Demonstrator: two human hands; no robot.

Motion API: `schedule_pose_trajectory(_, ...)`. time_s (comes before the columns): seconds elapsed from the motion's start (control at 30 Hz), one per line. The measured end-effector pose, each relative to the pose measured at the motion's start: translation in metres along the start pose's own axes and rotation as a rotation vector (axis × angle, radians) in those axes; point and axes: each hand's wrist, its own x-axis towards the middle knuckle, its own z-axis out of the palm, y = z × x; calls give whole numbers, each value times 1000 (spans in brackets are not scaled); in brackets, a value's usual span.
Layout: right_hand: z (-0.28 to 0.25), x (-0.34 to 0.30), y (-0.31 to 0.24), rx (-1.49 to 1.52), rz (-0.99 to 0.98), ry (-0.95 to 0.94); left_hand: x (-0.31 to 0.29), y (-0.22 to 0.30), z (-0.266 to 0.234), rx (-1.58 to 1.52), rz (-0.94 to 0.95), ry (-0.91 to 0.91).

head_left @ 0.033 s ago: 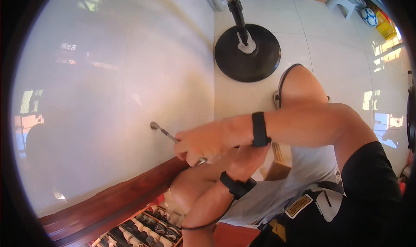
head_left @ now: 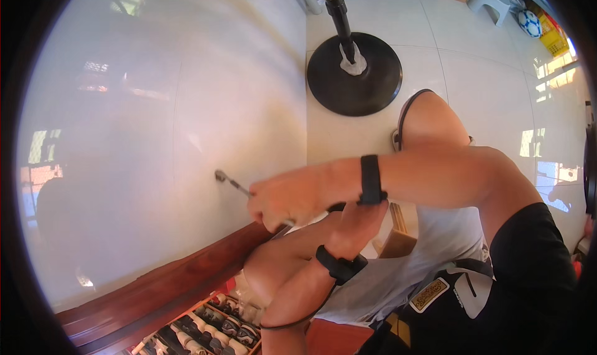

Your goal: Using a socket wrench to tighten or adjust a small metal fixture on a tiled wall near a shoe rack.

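My right hand [head_left: 283, 199] reaches in from the right and is closed round a slim grey metal tool [head_left: 235, 186]. The tool's small dark head sticks out past the fingers toward the white wall; its exact kind is too small to tell. My left hand [head_left: 357, 227] is beneath my right wrist, with its fingers hidden behind the right forearm. A dark object [head_left: 336, 207] shows between the two hands, mostly covered. Both wrists wear black bands. My bent knee is below the right hand.
A glossy white wall [head_left: 124, 168] rises at the left, above a reddish wooden ledge [head_left: 168, 283]. Below it, a rack [head_left: 205, 324] holds several shoes. A black round stand base [head_left: 354, 84] is on the tiled floor ahead. A wooden piece [head_left: 399, 244] lies by my lap.
My right hand and the tool have shifted slightly up and to the left. My left hand stays nearly where it was.
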Motion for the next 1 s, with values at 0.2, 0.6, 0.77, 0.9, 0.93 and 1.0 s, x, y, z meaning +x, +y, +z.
schedule_pose_trajectory(0.2,-31,-12,24,55,226,287,22,6,-13,34,-227,-625)
schedule_pose_trajectory(0.6,-12,-17,40,70,310,215,18,3,-11,26,-139,-596)
schedule_pose_trajectory(0.77,19,-16,39,30,127,-20,2,-2,-1,-71,-127,-415)
schedule_pose_trajectory(0.9,-1,-27,60,-60,221,52,9,4,-8,-20,-88,-482)
schedule_pose_trajectory(0.93,-5,-29,63,-62,222,51,10,3,-8,-15,-93,-498)
schedule_pose_trajectory(1.0,-8,-33,68,-9,412,72,12,4,-9,-11,-94,-513)
